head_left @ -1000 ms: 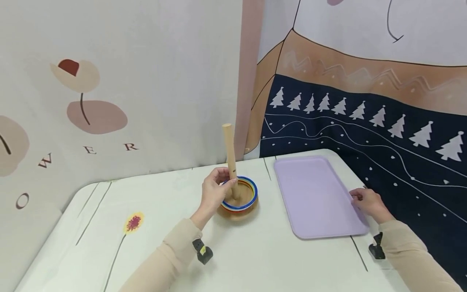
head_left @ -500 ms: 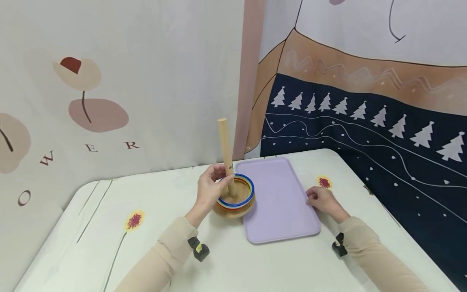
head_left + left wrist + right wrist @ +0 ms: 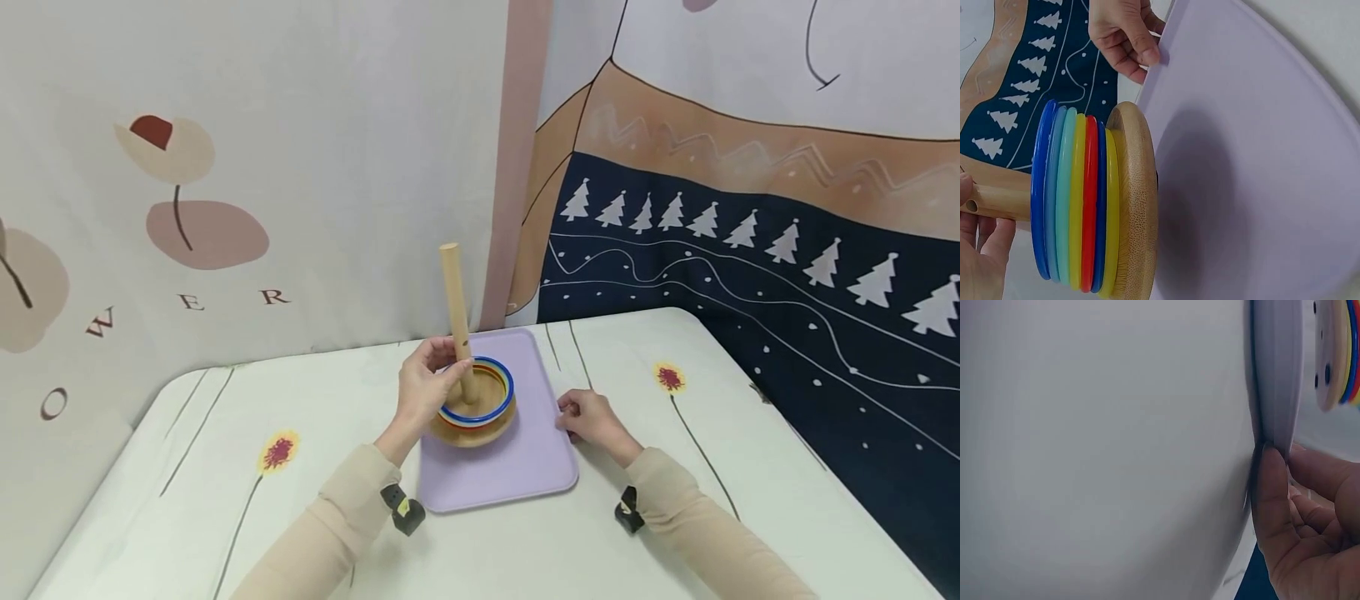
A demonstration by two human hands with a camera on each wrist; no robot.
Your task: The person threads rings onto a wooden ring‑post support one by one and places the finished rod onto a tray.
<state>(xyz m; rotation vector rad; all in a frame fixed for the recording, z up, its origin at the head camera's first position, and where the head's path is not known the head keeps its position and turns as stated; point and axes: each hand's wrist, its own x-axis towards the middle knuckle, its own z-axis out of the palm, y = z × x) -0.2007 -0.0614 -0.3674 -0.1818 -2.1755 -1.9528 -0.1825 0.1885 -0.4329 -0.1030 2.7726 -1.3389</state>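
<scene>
My left hand (image 3: 422,390) grips the upright wooden post (image 3: 453,287) of a ring stacker, low down near the rings. Several coloured rings (image 3: 1075,200), blue, teal, yellow and red, are stacked round the post above a round wooden base (image 3: 1139,212). The stacker hangs above the lilac tray (image 3: 517,471); the left wrist view has its shadow on the tray, and the base's underside shows in the right wrist view. At the tray's right edge, my right hand (image 3: 592,418) pinches the rim between thumb and fingers.
A white cloth with printed flowers (image 3: 670,377) covers the table (image 3: 300,533). Printed curtains (image 3: 360,167) hang behind it and along its right side. A small black camera is strapped to each wrist.
My right hand has slid the tray leftward, from the right side of the table to beneath the stacker. The left hand, still gripping the post, has shifted slightly left.
</scene>
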